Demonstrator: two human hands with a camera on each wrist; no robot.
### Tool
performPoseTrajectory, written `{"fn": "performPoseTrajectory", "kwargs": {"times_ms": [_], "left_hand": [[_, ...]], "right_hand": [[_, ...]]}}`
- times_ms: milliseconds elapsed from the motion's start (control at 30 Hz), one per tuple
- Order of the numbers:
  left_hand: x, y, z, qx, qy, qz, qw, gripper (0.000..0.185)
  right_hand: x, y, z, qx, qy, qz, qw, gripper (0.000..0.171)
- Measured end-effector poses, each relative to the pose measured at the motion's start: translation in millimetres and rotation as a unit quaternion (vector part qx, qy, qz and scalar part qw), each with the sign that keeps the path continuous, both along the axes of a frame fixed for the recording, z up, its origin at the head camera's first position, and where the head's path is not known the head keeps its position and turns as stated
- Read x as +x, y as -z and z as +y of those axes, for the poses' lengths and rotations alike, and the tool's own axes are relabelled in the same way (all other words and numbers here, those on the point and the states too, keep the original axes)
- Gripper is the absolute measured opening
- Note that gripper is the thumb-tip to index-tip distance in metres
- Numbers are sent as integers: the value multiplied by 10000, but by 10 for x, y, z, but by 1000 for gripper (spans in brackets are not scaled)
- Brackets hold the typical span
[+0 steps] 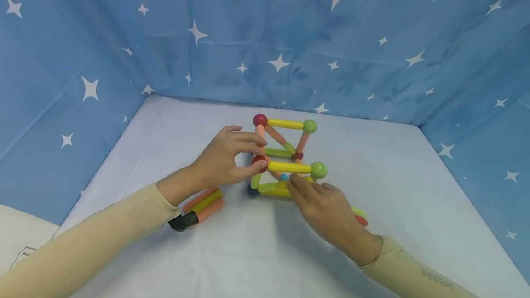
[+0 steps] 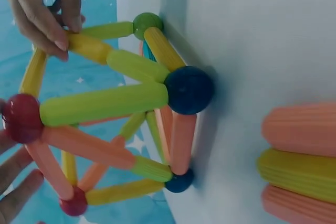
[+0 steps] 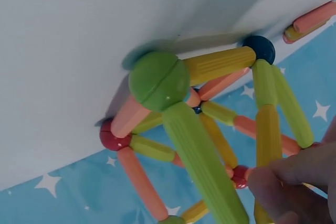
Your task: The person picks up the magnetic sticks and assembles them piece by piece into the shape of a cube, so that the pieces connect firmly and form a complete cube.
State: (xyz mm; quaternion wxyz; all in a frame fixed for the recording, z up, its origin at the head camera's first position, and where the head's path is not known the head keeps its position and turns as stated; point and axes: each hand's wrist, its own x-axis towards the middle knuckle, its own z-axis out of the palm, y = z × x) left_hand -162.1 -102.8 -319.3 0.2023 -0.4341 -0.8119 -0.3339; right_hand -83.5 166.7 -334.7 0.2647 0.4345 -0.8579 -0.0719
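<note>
The frame (image 1: 285, 157) of rods and balls stands mid-table (image 1: 414, 206); the left hand (image 1: 221, 162) pinches its red ball (image 1: 260, 163), steadying it; the right hand (image 1: 325, 208) pinches a yellow rod (image 2: 89, 46) at its front; spare rods (image 1: 203, 206) lie left of it.

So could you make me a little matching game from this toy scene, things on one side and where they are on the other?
Things:
1. left hand
2. right hand
3. spare sticks
4. dark blue ball

Places:
A. lying loose under the left wrist
B. bottom corner of the frame, on the table
C. fingers at the near red ball
D. at the yellow stick low on the frame's front

Pairs: 1-C, 2-D, 3-A, 4-B
</note>
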Motion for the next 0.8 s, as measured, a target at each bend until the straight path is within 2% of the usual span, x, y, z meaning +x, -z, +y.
{"fn": "performPoseTrajectory", "kwargs": {"times_ms": [200,300,500,800], "left_hand": [[56,-45,110,-572,-257,664,9958,24],[77,-45,138,-677,-346,740,9944,22],[114,-29,179,-384,-376,386,9978,11],[136,-17,241,-60,-437,-79,9990,8]], "right_hand": [[-1,45,61,-204,-34,-120,9997,51],[-11,54,77,-236,-54,-105,9997,50],[-31,46,58,-296,-117,-41,9995,46],[-67,34,18,-334,-63,-160,9993,42]]}}
